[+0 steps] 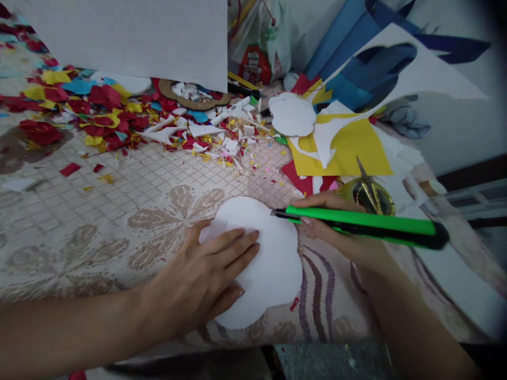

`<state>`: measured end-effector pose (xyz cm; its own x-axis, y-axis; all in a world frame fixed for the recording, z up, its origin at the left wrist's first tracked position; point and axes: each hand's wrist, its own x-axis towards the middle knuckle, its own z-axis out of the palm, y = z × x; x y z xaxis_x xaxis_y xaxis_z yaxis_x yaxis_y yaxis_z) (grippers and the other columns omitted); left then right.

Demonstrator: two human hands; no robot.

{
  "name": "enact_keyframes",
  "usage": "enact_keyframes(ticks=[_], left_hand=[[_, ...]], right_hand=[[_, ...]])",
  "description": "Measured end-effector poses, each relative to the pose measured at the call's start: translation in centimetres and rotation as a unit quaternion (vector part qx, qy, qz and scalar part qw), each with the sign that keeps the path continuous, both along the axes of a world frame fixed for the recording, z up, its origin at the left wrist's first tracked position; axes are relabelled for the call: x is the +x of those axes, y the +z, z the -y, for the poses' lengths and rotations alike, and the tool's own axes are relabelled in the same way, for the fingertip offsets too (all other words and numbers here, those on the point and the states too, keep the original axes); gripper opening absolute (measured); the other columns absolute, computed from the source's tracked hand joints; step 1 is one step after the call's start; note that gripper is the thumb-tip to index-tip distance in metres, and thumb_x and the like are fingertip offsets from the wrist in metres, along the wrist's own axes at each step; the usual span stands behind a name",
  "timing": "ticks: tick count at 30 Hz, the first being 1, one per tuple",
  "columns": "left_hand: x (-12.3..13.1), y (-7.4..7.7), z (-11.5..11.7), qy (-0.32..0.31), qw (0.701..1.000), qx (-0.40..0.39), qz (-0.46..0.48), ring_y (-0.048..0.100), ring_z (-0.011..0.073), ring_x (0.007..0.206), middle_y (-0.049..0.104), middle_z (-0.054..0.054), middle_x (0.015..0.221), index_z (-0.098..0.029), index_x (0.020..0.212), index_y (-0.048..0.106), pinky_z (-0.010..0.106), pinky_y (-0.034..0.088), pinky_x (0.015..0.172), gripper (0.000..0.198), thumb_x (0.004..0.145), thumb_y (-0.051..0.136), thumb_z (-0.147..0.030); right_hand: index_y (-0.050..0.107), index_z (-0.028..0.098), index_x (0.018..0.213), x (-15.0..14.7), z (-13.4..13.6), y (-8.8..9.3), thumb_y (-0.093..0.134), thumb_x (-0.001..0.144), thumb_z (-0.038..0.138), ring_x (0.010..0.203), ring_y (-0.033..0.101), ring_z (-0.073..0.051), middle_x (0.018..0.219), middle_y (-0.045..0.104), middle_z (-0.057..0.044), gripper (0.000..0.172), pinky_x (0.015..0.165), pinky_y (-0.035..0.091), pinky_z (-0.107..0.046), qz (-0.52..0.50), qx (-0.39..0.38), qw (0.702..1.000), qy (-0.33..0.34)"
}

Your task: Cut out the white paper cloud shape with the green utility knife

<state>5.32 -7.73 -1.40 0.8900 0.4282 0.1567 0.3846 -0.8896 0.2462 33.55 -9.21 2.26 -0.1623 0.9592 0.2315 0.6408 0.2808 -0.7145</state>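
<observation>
A white scalloped, flower-like cutout lies flat on the patterned tablecloth, close to the front edge. My left hand rests on its left half, palm down, fingers stretched out across it. In my right hand is a green and black utility knife, gripped between thumb and fingers. Its short blade points left and meets the cutout's upper right edge; whether it touches the surface I cannot tell.
Red, yellow, blue and white scraps heap along the back left. A smaller white cutout lies beside yellow sheet. Scissors rest on a tape roll right of centre. A large white board stands at the back.
</observation>
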Motion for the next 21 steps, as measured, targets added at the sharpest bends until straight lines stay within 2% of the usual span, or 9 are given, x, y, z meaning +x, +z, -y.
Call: enact_keyframes(ticks=[2, 5, 9, 21], left_hand=[[0.1, 0.1, -0.1, 0.001, 1.000, -0.003, -0.001, 0.049, 0.0204, 0.135, 0.045, 0.002, 0.154, -0.022, 0.143, 0.051, 0.043, 0.003, 0.118, 0.050, 0.097, 0.059, -0.040], [0.1, 0.0, -0.1, 0.003, 1.000, -0.005, 0.002, 0.049, 0.0207, 0.134, 0.046, 0.001, 0.154, -0.023, 0.143, 0.051, 0.043, 0.005, 0.118, 0.049, 0.097, 0.058, -0.040], [0.0, -0.1, 0.0, 0.001, 1.000, -0.008, 0.002, 0.048, 0.0213, 0.135, 0.047, 0.002, 0.154, -0.023, 0.143, 0.050, 0.044, 0.004, 0.118, 0.049, 0.099, 0.056, -0.041], [-0.2, -0.2, 0.1, 0.002, 1.000, -0.006, -0.001, 0.048, 0.0214, 0.135, 0.045, 0.001, 0.155, -0.023, 0.144, 0.049, 0.044, 0.003, 0.118, 0.049, 0.099, 0.054, -0.042]], right_hand=[[0.072, 0.028, 0.103, 1.0, -0.8, -0.4, 0.068, 0.089, 0.024, 0.094, 0.073, -0.019, 0.103, 0.077, 0.000, 0.016, 0.083, 0.062, -0.030, -0.026, -0.030, 0.999, 0.023], [0.072, 0.029, 0.107, 1.8, -1.5, -1.0, 0.070, 0.088, 0.026, 0.092, 0.074, -0.019, 0.104, 0.077, 0.000, 0.019, 0.078, 0.062, -0.029, -0.042, -0.064, 0.996, 0.051], [0.073, 0.031, 0.108, 1.8, -1.6, -1.2, 0.071, 0.088, 0.026, 0.092, 0.074, -0.018, 0.103, 0.078, 0.000, 0.021, 0.076, 0.062, -0.028, -0.056, -0.067, 0.993, 0.077], [0.075, 0.033, 0.106, 1.9, -1.7, -1.1, 0.070, 0.089, 0.033, 0.092, 0.074, -0.021, 0.102, 0.077, -0.001, 0.018, 0.075, 0.062, -0.032, -0.034, -0.060, 0.993, 0.090]])
